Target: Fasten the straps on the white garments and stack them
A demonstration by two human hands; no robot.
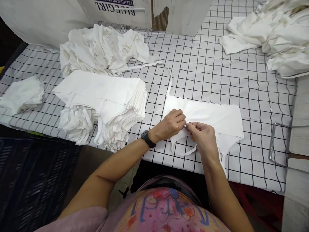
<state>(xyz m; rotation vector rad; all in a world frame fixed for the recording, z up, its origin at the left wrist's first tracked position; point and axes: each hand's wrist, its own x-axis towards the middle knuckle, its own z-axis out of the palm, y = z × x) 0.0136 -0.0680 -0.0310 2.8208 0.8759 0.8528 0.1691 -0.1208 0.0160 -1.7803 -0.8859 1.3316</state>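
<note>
A flat white fabric piece (212, 116) with thin straps lies on the checked table (217, 64) in front of me. My left hand (170, 124) and my right hand (201, 135) meet at its near edge. Both pinch the white fabric between thumb and fingers, fingertips almost touching. A loop of white strap (183, 151) hangs from the piece below my hands. A dark watch (148, 139) is on my left wrist.
A neat stack of folded white pieces (103, 96) sits to the left, a loose heap (101, 48) behind it. More white fabric is piled at the far right (277, 35), a small wad at the left edge (21, 93). A cardboard box (145, 13) stands behind. A wire frame (280, 145) is at right.
</note>
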